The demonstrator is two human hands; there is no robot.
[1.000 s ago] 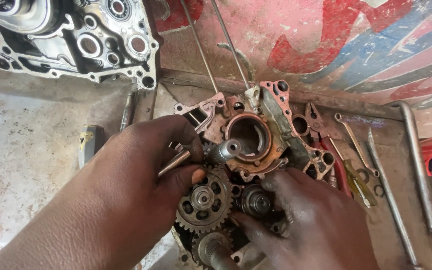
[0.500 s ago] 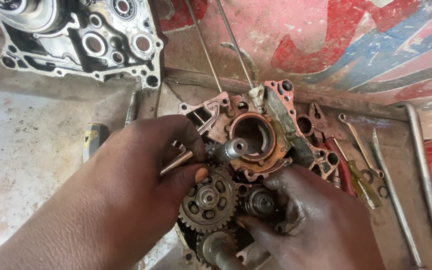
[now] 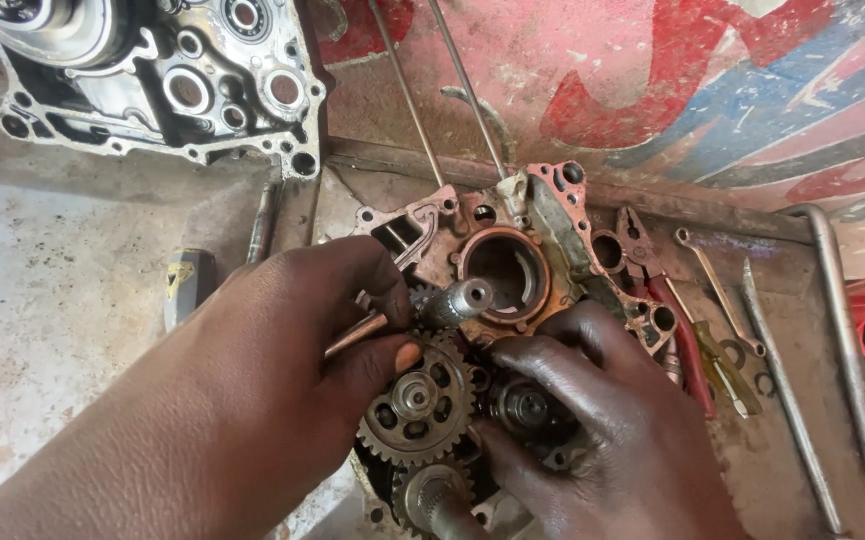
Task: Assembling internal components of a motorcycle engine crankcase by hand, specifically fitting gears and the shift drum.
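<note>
A rusty engine crankcase half (image 3: 538, 215) lies in front of me with toothed gears and shafts standing in it. My left hand (image 3: 263, 360) pinches a thin metal rod (image 3: 358, 332) between thumb and fingers, just left of a splined shaft (image 3: 458, 298). Its thumb rests by the large toothed gear (image 3: 415, 402). My right hand (image 3: 593, 430) is oily and grips the smaller gear cluster (image 3: 525, 405) to the right of that gear. Another shaft (image 3: 440, 500) sticks up at the bottom edge.
A second, cleaner crankcase half (image 3: 168, 85) lies at the top left on the concrete. Red-handled pliers (image 3: 675, 330), a small wrench (image 3: 715, 285), a screwdriver and long steel bars (image 3: 838, 330) lie to the right. A yellow-marked tool handle (image 3: 185, 285) lies left. Two thin rods (image 3: 433, 90) lean against the painted wall.
My right hand has slid up over the smaller gears, its fingers now reaching toward the case's round bore. The left hand keeps its pinch on the rod.
</note>
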